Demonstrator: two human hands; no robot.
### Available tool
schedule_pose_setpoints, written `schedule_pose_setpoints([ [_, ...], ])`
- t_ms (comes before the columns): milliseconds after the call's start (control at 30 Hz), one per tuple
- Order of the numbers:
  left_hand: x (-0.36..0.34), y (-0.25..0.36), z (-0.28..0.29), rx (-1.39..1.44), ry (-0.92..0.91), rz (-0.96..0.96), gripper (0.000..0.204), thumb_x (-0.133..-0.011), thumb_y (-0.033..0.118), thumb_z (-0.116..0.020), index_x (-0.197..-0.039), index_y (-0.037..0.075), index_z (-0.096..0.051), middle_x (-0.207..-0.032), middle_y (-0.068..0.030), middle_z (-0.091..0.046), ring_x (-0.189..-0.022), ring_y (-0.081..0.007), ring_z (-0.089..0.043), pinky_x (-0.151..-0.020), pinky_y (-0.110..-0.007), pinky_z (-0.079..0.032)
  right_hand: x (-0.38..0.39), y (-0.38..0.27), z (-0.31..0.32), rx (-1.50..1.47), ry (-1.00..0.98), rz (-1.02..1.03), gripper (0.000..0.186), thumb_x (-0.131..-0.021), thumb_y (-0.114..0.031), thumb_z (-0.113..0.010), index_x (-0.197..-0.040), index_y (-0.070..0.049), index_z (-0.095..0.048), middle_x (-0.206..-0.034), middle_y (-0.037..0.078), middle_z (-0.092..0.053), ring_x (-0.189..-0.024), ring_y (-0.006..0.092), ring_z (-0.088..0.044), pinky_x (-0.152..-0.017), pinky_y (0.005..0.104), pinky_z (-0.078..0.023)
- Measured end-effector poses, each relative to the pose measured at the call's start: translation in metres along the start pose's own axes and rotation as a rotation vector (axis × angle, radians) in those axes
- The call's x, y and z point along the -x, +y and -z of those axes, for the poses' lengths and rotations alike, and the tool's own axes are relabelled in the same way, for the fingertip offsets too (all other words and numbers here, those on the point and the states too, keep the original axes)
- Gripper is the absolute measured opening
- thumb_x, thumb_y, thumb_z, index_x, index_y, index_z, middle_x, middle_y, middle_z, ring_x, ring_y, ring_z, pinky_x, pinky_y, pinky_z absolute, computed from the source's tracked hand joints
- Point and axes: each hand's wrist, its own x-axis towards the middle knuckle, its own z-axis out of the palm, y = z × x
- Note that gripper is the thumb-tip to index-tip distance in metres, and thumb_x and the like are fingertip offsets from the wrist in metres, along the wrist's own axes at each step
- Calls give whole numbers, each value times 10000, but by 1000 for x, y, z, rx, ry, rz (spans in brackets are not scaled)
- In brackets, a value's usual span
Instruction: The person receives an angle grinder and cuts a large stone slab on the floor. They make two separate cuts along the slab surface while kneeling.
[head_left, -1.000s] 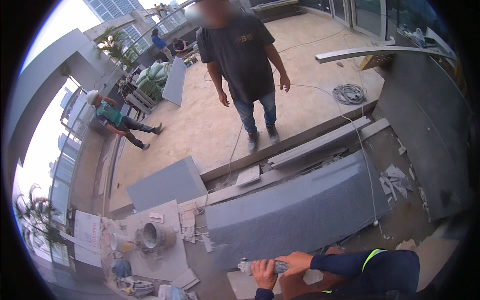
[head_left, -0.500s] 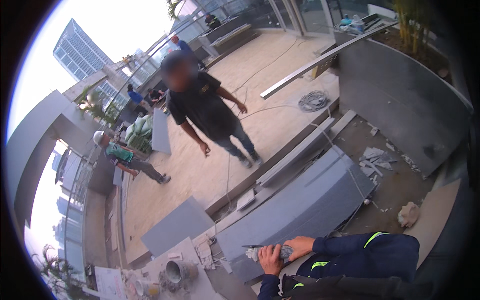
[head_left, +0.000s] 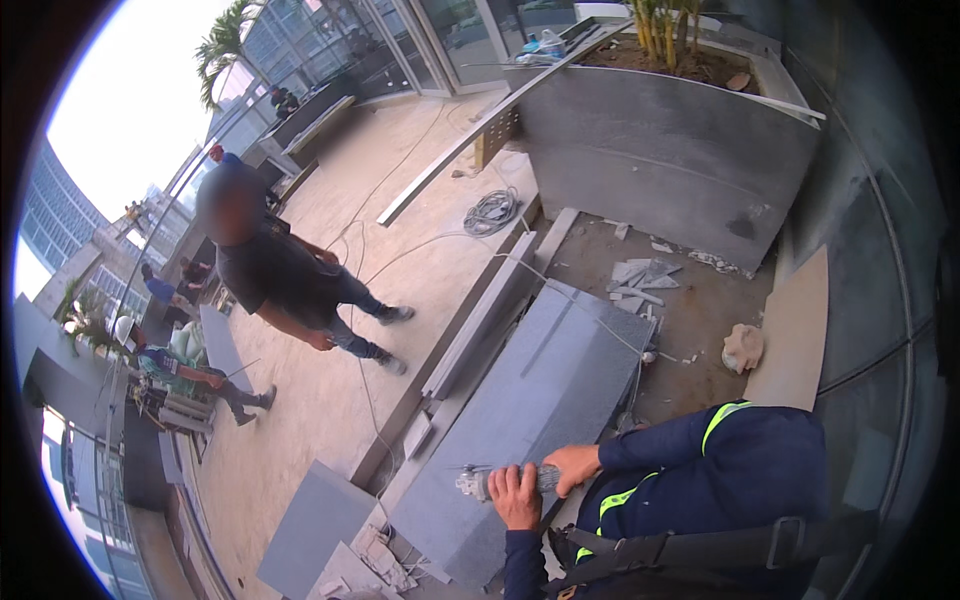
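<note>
A dusty grey angle grinder (head_left: 547,477) lies across both my hands, its head and thin disc pointing left. My left hand (head_left: 515,497) is wrapped round the front of its body, just behind the head. Round the rear part closes my right hand (head_left: 575,467). Below the grinder lies a long grey stone slab (head_left: 520,370), with a dark line running along part of its top. The disc is seen nearly edge-on, and I cannot tell whether it touches the slab or spins.
A person in a dark shirt (head_left: 275,270) stands beyond the slab; another in a white helmet (head_left: 190,370) is farther left. A cable coil (head_left: 492,212), broken tile pieces (head_left: 640,280) and a grey planter (head_left: 660,150) are behind. Another slab (head_left: 318,530) lies near left.
The view has swung right, so the surroundings sit farther left. Both hands keep hold of the grinder. The person in the dark shirt has turned and changed stance.
</note>
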Motion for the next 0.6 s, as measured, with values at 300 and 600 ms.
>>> schedule_pose_setpoints([
  [300, -84, 89, 136, 515, -35, 187, 439, -884, 80, -798, -1320, 117, -749, -1156, -151, -772, -981, -401, -735, -886, -492, -585, 33, 22, 49, -348, -4, 38, 495, -738, -126, -882, -1164, 20, -678, -862, 68, -711, -649, 147, -668, -589, 323, -558],
  [600, -279, 251, 261, 1585, 565, -600, 79, -1039, 164, -719, -1106, 122, -709, -1185, -170, -740, -1049, -370, -705, -889, -484, -567, 74, 44, 145, -348, 45, 137, 545, -734, -113, -892, -1211, 22, -665, -867, 52, -693, -669, 141, -665, -581, 319, -552],
])
